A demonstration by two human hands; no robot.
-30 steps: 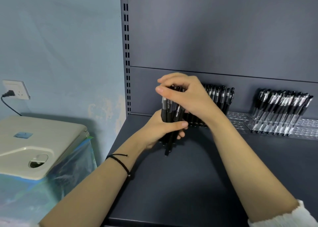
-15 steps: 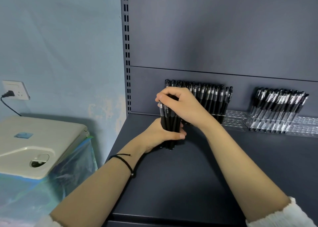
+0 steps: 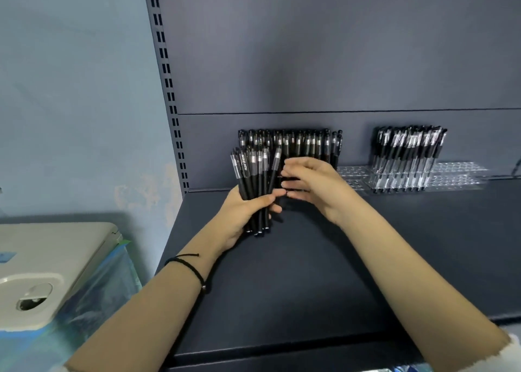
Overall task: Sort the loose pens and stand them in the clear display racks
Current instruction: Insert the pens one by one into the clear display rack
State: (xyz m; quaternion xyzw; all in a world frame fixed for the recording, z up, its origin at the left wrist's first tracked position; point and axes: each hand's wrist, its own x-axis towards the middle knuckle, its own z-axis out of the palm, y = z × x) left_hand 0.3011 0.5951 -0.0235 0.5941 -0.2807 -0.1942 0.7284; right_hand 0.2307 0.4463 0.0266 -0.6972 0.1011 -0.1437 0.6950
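above shelf (image 3: 310, 287), left hand (image 3: 242, 211) grips pens (image 3: 252, 171)

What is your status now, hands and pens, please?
Left hand grips pen bundle, upright. Right hand beside bundle, blurred, grip unclear. Clear rack at rear right, partly filled; nothing blocks it.

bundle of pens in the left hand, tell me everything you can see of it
The bundle of pens is a handful of slim black pens with clear upper sections showing silvery white; one carries pale lettering. They stand roughly upright and slightly fanned, one leaning right. The left hand grips the lower barrels, and the low ends poke out beneath it, over the dark shelf. The right hand is close beside them, blurred, so contact is unclear.
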